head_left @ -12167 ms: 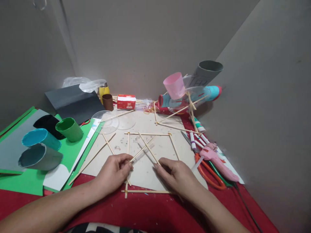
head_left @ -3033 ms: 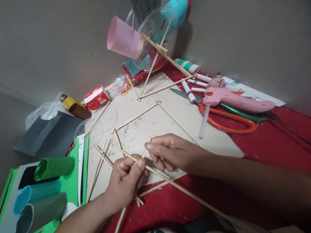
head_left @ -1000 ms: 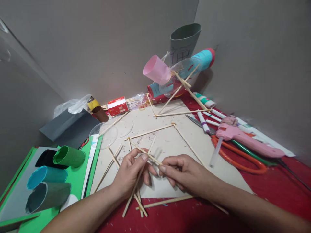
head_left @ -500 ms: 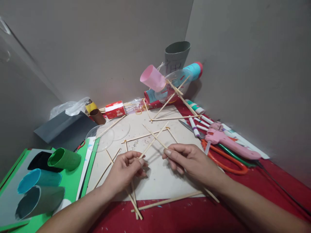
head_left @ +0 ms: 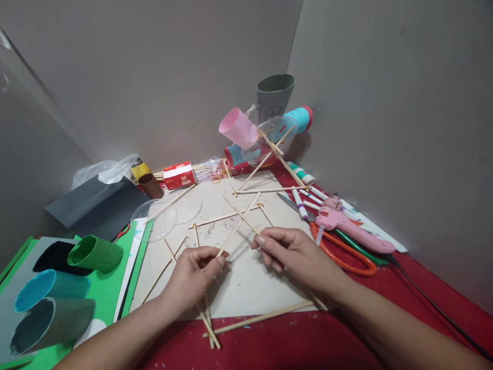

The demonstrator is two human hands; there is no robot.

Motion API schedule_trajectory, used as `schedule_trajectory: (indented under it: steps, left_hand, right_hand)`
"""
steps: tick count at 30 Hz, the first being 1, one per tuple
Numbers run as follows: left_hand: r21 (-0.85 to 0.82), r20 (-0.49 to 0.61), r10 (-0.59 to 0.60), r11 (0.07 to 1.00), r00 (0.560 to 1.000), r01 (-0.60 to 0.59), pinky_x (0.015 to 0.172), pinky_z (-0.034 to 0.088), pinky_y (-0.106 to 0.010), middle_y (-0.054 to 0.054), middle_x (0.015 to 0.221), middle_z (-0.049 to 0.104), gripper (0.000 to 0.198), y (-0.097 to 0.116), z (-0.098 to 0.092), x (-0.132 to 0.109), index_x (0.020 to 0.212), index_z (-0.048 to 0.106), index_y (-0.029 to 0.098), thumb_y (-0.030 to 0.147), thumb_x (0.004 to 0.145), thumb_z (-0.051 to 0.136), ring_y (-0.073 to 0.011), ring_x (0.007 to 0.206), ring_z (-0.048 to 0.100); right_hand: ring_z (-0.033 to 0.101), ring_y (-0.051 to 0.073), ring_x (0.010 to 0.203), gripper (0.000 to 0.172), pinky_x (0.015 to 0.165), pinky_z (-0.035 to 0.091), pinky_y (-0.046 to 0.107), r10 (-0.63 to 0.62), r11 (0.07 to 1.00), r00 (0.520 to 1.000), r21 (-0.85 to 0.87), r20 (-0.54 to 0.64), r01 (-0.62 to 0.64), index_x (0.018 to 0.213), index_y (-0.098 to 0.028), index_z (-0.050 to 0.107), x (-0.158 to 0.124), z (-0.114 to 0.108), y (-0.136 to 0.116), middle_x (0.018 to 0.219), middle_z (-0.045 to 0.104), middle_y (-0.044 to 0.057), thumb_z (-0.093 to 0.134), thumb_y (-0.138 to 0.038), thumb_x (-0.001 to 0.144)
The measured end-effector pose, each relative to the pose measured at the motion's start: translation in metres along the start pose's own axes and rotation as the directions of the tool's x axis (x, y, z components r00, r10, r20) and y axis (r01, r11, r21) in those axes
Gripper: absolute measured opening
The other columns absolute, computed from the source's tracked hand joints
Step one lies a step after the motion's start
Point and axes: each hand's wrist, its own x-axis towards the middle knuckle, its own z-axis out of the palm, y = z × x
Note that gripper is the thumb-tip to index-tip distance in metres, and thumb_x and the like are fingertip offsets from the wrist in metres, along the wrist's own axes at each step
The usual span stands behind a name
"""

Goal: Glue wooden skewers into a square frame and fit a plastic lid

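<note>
One four-sided wooden stick frame [head_left: 258, 319] is laid out, its near side over red cloth [head_left: 292, 344]. At near left, three paper tubes [head_left: 71, 283] are noted: grey, blue, green. A first stick [head_left: 230, 237] is pinched by the left hand [head_left: 198, 272], a second stick [head_left: 250, 225] by the right hand [head_left: 287, 252]; the two are crossed above the frame. At right, one pink glue gun [head_left: 354, 231] is found; at far left, two clear plastic discs [head_left: 156, 228] and one red box [head_left: 179, 181]; beyond, one pink paper tube [head_left: 239, 128].

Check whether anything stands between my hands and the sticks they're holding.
Nothing visible does: your left hand pinches one stick and your right hand another stick, the two crossing ahead of both hands.
</note>
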Motion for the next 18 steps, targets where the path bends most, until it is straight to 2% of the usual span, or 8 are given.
schedule_trajectory:
  steps: [8,18]
  left_hand:
    - [0.082,0.019,0.050,0.995,0.999,-0.051,0.054,0.030,-0.020,0.000,0.062,0.053,0.025,-0.0003,0.0017,-0.0014,0.078,0.070,0.012,0.034,0.083,0.060,-0.0086,0.058,0.037]
    - [0.038,0.058,0.014,0.999,0.998,-0.016,0.056,0.032,-0.020,-0.001,0.067,0.056,0.028,-0.0074,0.0043,-0.0010,0.082,0.070,0.011,0.038,0.082,0.063,-0.0094,0.061,0.041]
  right_hand:
    - [0.042,0.008,0.044,0.046,0.045,0.032,0.021,-0.003,1.000,1.000,-0.023,-0.003,0.003,0.070,-0.016,0.060,0.0002,0.0012,0.0004,0.053,0.053,-0.003,0.058,-0.060,0.080]
    - [0.042,0.008,0.048,0.039,0.048,0.033,0.021,-0.016,0.999,1.000,-0.046,0.006,0.016,0.065,-0.016,0.059,-0.0006,0.0028,0.0052,0.053,0.052,-0.003,0.059,-0.050,0.084]
